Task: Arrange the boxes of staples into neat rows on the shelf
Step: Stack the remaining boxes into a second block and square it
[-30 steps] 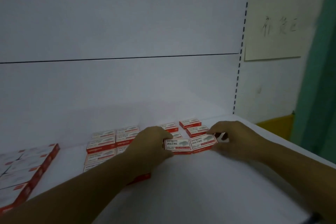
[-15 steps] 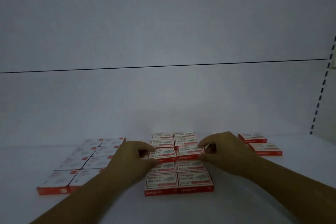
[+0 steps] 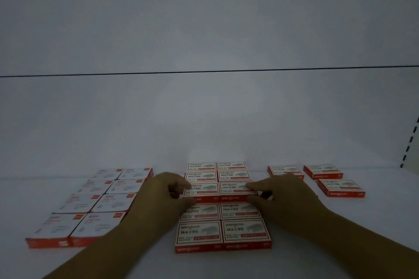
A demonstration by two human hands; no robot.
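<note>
On the white shelf point(image 3: 215, 265), a block of pale red-edged cardboard staple boxes point(image 3: 95, 204) lies two wide on the left, and three loose red-and-white boxes point(image 3: 323, 171) sit well apart on the right. Between them a two-wide column of red-and-white staple boxes point(image 3: 223, 232) runs front to back. Its raised third pair point(image 3: 218, 191) sits above the neighbours, pinched at its outer ends: the left hand point(image 3: 158, 199) and the right hand point(image 3: 285, 197) each clamp thumb and fingers on it.
</note>
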